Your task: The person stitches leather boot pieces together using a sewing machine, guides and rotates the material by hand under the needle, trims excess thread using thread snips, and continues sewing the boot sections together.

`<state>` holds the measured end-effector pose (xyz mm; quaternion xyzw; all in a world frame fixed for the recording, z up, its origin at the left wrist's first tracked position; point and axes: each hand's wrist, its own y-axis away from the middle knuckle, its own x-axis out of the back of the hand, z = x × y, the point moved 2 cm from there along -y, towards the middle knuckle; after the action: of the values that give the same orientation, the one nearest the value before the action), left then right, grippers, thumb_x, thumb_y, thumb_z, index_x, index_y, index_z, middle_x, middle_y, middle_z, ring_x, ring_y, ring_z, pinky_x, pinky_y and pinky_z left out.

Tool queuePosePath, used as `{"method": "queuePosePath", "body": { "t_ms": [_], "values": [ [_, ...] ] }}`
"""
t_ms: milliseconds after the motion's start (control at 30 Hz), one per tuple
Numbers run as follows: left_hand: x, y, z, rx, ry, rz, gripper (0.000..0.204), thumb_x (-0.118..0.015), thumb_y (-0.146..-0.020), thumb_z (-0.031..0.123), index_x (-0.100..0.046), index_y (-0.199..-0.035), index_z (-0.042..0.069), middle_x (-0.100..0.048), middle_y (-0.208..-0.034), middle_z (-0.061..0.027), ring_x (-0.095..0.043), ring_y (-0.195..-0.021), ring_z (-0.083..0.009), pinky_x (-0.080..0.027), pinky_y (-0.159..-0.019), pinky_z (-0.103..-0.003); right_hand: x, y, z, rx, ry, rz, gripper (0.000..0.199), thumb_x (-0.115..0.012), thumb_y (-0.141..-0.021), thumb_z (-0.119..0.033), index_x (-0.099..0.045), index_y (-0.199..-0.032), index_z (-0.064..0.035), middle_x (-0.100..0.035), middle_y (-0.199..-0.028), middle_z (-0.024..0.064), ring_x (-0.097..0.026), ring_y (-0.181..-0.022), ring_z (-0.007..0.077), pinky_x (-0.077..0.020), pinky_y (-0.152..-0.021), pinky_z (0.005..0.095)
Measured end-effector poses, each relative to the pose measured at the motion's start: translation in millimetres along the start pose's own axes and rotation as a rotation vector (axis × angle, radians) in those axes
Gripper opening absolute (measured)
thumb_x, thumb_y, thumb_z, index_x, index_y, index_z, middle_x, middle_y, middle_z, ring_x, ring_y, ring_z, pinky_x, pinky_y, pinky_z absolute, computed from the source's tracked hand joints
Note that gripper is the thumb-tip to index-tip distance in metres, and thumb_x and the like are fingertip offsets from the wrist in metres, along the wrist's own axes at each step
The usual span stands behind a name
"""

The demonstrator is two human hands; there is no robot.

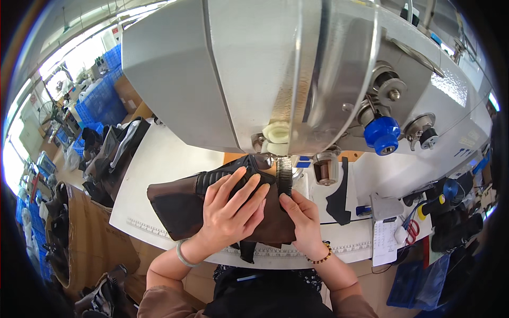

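Black-brown workpiece [181,208], white table [165,155], blue knob [382,136]

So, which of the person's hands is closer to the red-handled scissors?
The right. The right hand is at the right edge of the brown-and-black piece, left of the red-handled scissors; the left hand is farther left, lying on that piece.

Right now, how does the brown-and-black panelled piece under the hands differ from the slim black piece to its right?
The brown-and-black piece is two-toned and broad; the slim black piece is plain and smaller. The left hand and right hand touch the brown-and-black piece; neither touches the slim one. Both pieces look dark.
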<state>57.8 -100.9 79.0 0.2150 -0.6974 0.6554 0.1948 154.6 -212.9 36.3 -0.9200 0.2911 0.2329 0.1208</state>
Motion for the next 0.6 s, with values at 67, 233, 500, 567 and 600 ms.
{"method": "queuePosePath", "body": {
  "t_ms": [67,233,500,567,600],
  "values": [
    [-1.1,-0.5,-2.0,-0.010,0.002,0.002,0.028,-0.067,-0.067,0.008,-0.067,-0.095,0.007,-0.060,-0.103,-0.0068,-0.057,-0.098,-0.0279,-0.044,-0.080,-0.038,1.4,-2.5,1.1,0.021,-0.014,-0.001,0.019,-0.048,-0.094,-0.015,-0.056,-0.101,0.0005,-0.058,-0.087,-0.0028,-0.047,-0.078,0.0009,-0.0389,-0.067,0.0162],
    [-4.4,-3.8,-3.4,-0.011,-0.010,0.004,0.027,-0.067,-0.068,0.008,-0.066,-0.095,0.007,-0.059,-0.104,-0.0069,-0.057,-0.098,-0.0279,-0.044,-0.080,-0.038,3.2,-7.3,0.9,-0.028,-0.079,0.033,0.018,-0.051,-0.093,-0.016,-0.057,-0.099,-0.0006,-0.058,-0.085,-0.0022,-0.048,-0.075,0.0011,-0.0394,-0.063,0.0164],
    [-4.2,-6.3,-2.7,0.025,0.023,-0.012,0.027,-0.067,-0.069,0.009,-0.066,-0.095,0.007,-0.061,-0.102,-0.0063,-0.058,-0.097,-0.0270,-0.044,-0.081,-0.037,10.0,-10.9,0.9,-0.094,-0.158,0.018,0.017,-0.053,-0.091,-0.014,-0.060,-0.096,-0.0001,-0.062,-0.088,0.0015,-0.054,-0.074,0.0028,-0.0428,-0.062,0.0178],
    [-2.5,-9.0,-2.1,0.071,0.041,-0.002,0.026,-0.067,-0.069,0.009,-0.066,-0.095,0.007,-0.061,-0.101,-0.0058,-0.058,-0.098,-0.0262,-0.043,-0.081,-0.036,11.2,-13.5,-0.4,-0.013,-0.083,-0.019,0.017,-0.054,-0.090,-0.014,-0.061,-0.095,0.0009,-0.063,-0.088,0.0022,-0.056,-0.076,0.0039,-0.0441,-0.064,0.0179],
    [-3.4,-8.2,-2.0,0.075,0.040,0.001,0.027,-0.068,-0.069,0.009,-0.066,-0.095,0.008,-0.061,-0.102,-0.0058,-0.058,-0.098,-0.0255,-0.043,-0.081,-0.035,10.5,-14.2,-0.9,-0.017,-0.088,-0.018,0.017,-0.054,-0.090,-0.014,-0.061,-0.095,0.0009,-0.063,-0.088,0.0022,-0.056,-0.076,0.0039,-0.0441,-0.064,0.0179]
  ]
}}
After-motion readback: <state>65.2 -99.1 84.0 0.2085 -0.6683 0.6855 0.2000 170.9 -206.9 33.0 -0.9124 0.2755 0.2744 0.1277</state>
